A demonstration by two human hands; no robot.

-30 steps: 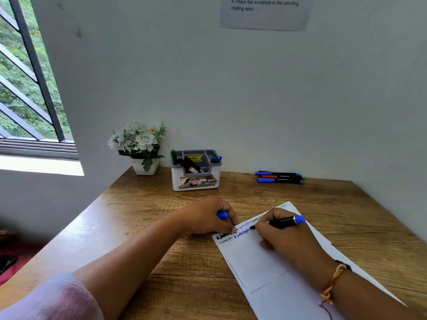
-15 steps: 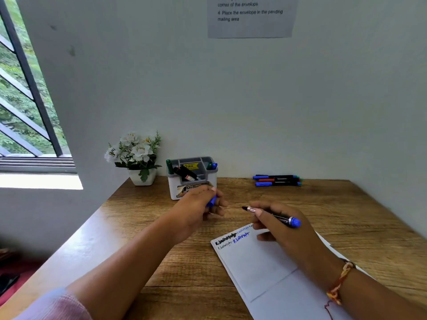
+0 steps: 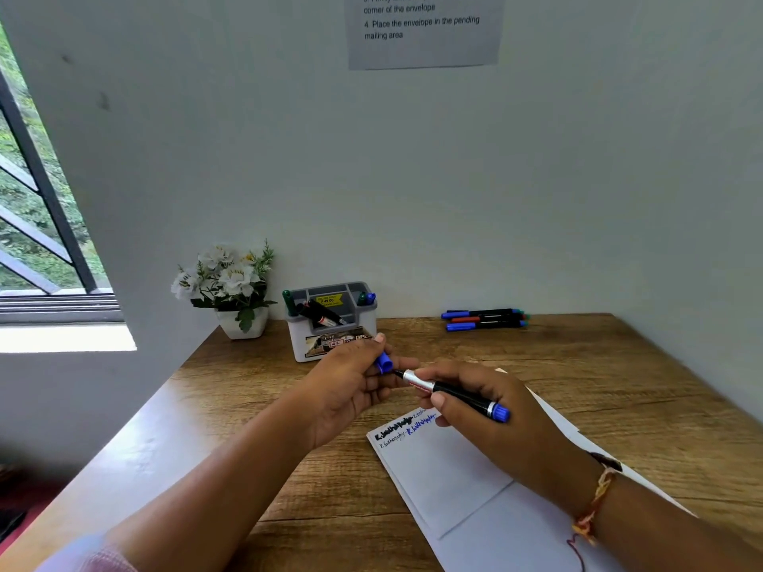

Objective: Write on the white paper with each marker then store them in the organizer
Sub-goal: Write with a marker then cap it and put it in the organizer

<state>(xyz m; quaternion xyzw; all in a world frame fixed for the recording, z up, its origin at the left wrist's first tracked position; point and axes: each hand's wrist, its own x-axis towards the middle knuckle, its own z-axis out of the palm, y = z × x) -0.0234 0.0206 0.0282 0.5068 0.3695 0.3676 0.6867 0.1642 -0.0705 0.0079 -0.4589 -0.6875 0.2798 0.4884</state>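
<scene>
Beneath the right wrist lies the white paper [image 3: 446,480], with lines of writing at its far edge. The right hand [image 3: 495,419] is wrapped round the barrel of the blue marker [image 3: 454,394], whose bared tip aims at the left hand [image 3: 351,381]. The marker looks light, stiff and smooth, so mid-barrel seems the best hold, clear of the inky tip. The left hand pinches the blue cap [image 3: 385,362], its mouth just off the tip. Just beyond the left hand stands the organizer [image 3: 297,336]; well beyond the right, three more markers [image 3: 483,319] lie
</scene>
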